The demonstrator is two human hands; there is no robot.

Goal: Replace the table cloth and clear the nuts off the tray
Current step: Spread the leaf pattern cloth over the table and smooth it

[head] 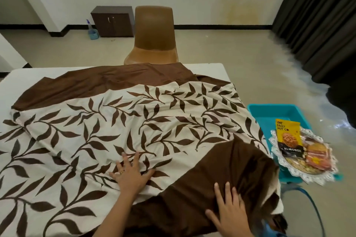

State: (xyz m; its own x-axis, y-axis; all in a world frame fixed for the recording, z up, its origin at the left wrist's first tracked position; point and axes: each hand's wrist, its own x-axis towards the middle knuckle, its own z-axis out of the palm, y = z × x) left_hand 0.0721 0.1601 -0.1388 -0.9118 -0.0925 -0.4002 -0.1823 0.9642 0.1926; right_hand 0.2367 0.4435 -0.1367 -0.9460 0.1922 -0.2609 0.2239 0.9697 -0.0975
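A cream table cloth (119, 127) with brown leaves and a brown border lies wrinkled and askew over the white table (28, 77). My left hand (133, 173) presses flat on the leaf pattern near the front, fingers spread. Further right, my right hand (229, 211) rests flat on the brown border at the front right corner. Neither hand holds anything. To the right of the table, a silver tray (316, 177) carries a yellow almond packet (289, 136), an orange packet (317, 157) and loose nuts (294, 163).
The tray sits on a teal plastic bin (269, 115) to the right of the table. A brown chair (154, 34) stands behind the table. A dark cabinet (112, 21) and a spray bottle (92, 30) are by the far wall. Dark curtains (323, 15) hang at the right.
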